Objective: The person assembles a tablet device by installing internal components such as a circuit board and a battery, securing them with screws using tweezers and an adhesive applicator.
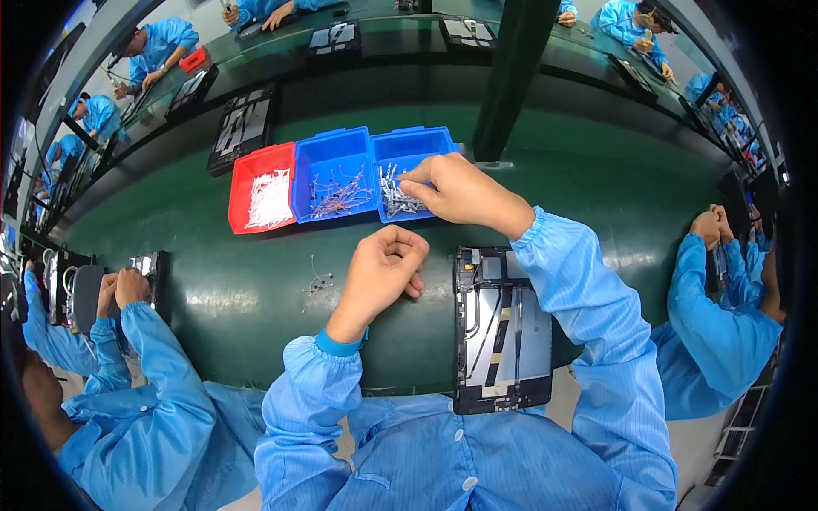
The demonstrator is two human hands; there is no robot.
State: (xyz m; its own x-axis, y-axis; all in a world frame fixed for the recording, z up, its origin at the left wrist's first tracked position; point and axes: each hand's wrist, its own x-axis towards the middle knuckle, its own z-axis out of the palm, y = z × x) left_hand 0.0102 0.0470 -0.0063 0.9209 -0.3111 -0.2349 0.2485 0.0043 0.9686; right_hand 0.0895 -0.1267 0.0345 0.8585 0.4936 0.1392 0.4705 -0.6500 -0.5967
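Note:
My right hand reaches over the right blue bin, its fingers pinched together at the small grey-and-white parts inside. Whether a part is between those fingertips is hidden. Lower and to the left, my left hand hovers over the green table with its fingers curled in; what they hold, if anything, I cannot make out. Below my right forearm lies an opened tablet, its large silvery battery, black cables and boards exposed. A few thin-wired small parts rest on the table left of my left hand.
A middle blue bin holds reddish wired parts, and a red bin holds white pieces. Behind them lies another opened tablet. A dark post rises at the table's back. Co-workers in blue sit left, right and opposite.

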